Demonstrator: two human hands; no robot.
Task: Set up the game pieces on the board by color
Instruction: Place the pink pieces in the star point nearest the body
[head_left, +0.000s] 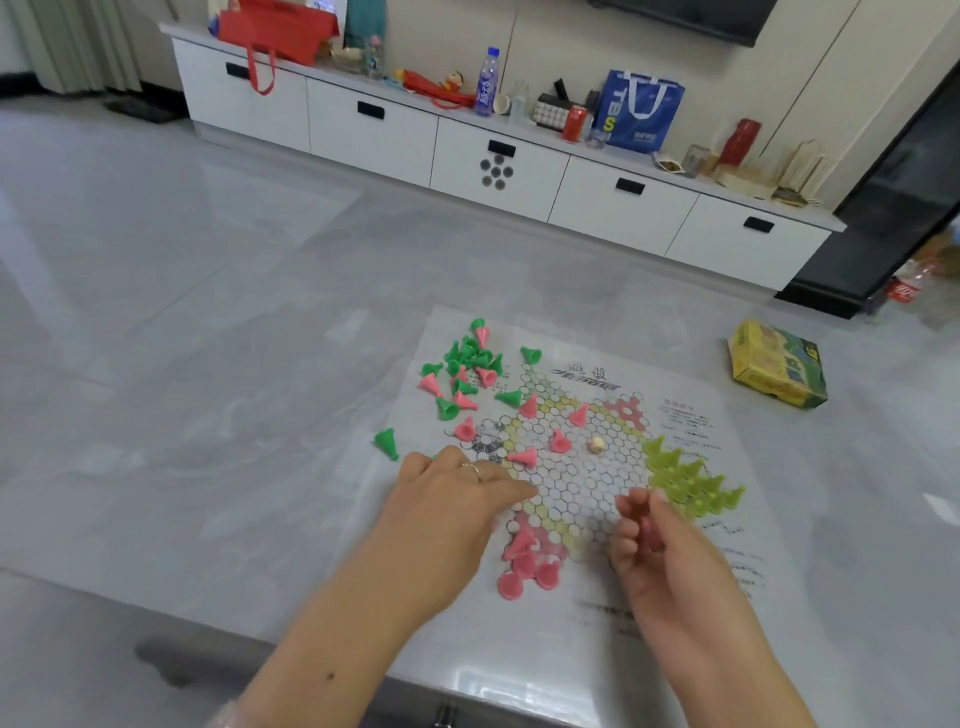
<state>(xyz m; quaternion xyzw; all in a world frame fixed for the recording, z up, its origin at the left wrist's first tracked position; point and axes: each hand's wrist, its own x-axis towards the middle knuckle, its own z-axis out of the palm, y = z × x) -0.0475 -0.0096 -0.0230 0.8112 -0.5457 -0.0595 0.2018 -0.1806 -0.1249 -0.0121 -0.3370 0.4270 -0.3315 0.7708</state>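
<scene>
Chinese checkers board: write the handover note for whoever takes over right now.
Left hand: flat on the Chinese checkers board, apparently empty.
Right hand: curled, seemingly around a pink piece.
Done: yellow-green pieces stand packed on the right point.
Partly done: pink cluster at the near point; other pink pieces lie scattered mid-board.
Left: green pieces, heaped with some pink at far left; one green piece is off the sheet.

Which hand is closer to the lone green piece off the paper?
Left. The left hand lies just right of the green piece; the right hand is far across the board.
</scene>
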